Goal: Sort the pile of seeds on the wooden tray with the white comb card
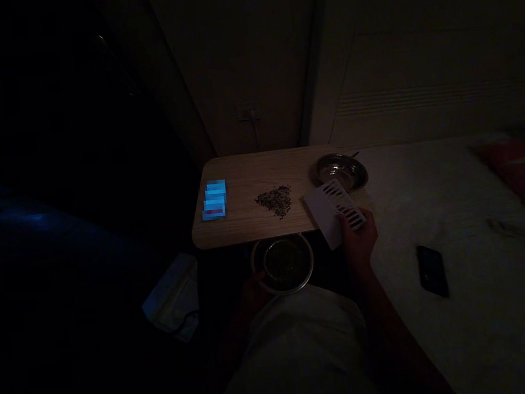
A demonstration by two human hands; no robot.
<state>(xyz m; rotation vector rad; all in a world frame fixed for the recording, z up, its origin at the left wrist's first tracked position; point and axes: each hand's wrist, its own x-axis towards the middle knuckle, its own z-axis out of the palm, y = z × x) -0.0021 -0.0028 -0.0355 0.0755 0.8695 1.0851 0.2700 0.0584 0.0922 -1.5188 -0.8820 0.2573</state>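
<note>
The room is very dark. My right hand (359, 236) grips a white card with a row of dark slots (333, 210), held tilted over the right front corner of a small wooden table (246, 223). A small heap of dark seeds (275, 199) lies on the table, left of the card. My left hand (253, 288) holds the rim of a metal bowl with dark contents (282, 263), just below the table's front edge, above my lap.
An empty steel bowl (340, 170) stands at the table's back right corner. A glowing blue screen (215, 199) lies at the table's left. A black phone (432, 270) rests on the bed at right. A pale bag (174, 296) lies on the floor.
</note>
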